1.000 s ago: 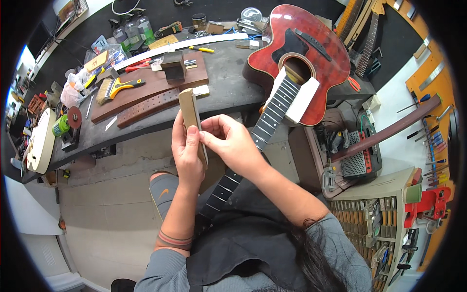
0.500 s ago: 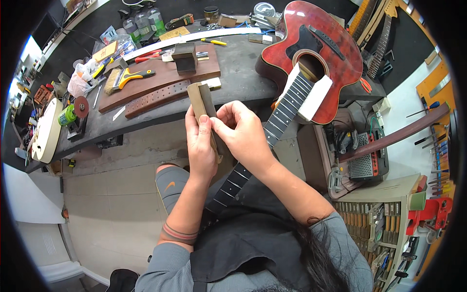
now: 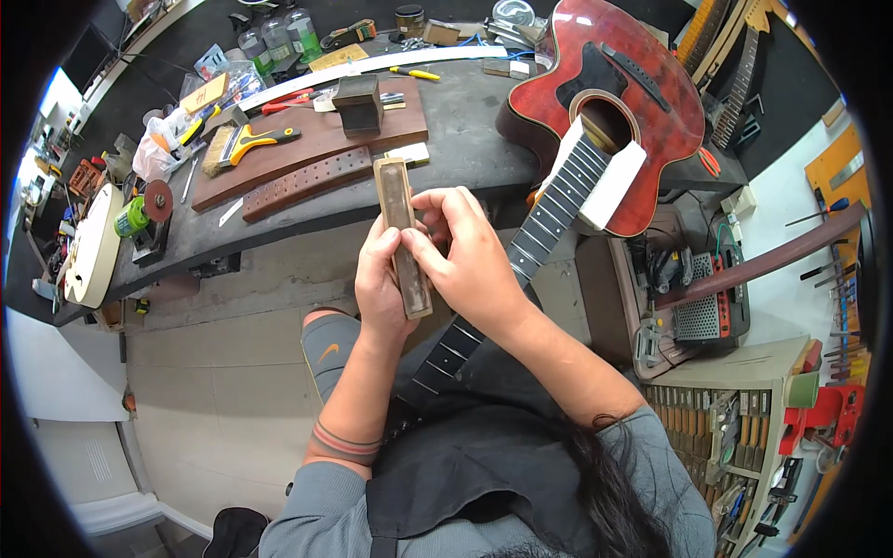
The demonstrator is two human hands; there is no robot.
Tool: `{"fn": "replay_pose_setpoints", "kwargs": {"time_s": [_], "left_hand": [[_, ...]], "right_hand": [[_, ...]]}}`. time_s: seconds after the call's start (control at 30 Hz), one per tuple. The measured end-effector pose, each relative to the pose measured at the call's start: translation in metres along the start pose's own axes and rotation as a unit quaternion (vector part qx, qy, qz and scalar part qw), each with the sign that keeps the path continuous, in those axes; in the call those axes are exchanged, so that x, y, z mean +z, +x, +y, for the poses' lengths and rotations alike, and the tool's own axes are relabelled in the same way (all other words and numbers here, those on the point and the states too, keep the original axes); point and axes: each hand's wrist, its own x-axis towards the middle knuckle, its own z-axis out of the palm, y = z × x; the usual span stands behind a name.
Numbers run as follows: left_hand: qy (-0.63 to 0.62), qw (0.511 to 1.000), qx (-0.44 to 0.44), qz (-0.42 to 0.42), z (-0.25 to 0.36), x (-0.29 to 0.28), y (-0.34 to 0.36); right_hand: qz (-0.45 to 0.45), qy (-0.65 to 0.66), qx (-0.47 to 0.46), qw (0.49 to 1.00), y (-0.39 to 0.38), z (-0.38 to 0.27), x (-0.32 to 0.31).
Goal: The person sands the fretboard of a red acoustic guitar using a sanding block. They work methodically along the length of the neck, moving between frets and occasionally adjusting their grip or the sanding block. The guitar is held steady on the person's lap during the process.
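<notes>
My left hand (image 3: 377, 279) grips a long, narrow tan block (image 3: 398, 195) with a worn grey-brown face, held upright in front of me. My right hand (image 3: 465, 256) also holds it, thumb lying on that face and fingers curled at its side. Under my hands a dark fretted guitar neck (image 3: 444, 352) runs diagonally from my lap up to a red acoustic guitar (image 3: 656, 139) on the bench, where white padding (image 3: 619, 186) surrounds the neck at the soundhole.
The dark bench (image 3: 307, 214) carries a yellow-handled brush (image 3: 265, 135), a drilled wooden bar (image 3: 307, 183), tools and bottles. At the right stand a grey-grilled amplifier (image 3: 698, 312), a curved brown arm (image 3: 791, 251), drawers of tools (image 3: 698, 423) and a wall tool board (image 3: 828, 172).
The block has turned to show its broad grey-brown face. My left thumb has shifted to its left edge, and my right thumb has moved onto that face. The view has shifted slightly.
</notes>
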Motion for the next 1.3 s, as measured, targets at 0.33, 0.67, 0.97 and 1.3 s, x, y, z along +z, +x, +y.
{"fn": "replay_pose_setpoints", "kwargs": {"time_s": [0.33, 0.67, 0.97, 1.3], "left_hand": [[-0.014, 0.999, -0.040, 0.024, 0.002, 0.000, -0.001], [-0.072, 0.996, -0.059, 0.008, 0.009, 0.010, -0.004], [-0.070, 0.995, -0.063, 0.032, 0.011, 0.012, -0.005], [-0.021, 0.996, -0.066, 0.055, 0.011, 0.006, -0.003]], "right_hand": [[-0.084, -0.095, -0.076, 0.989, -0.044, -0.008, -0.017], [-0.075, -0.088, -0.106, 0.988, -0.045, -0.004, -0.025], [-0.084, -0.138, -0.172, 0.972, -0.052, 0.000, -0.027], [-0.103, -0.213, -0.243, 0.941, -0.048, 0.007, -0.030]]}}
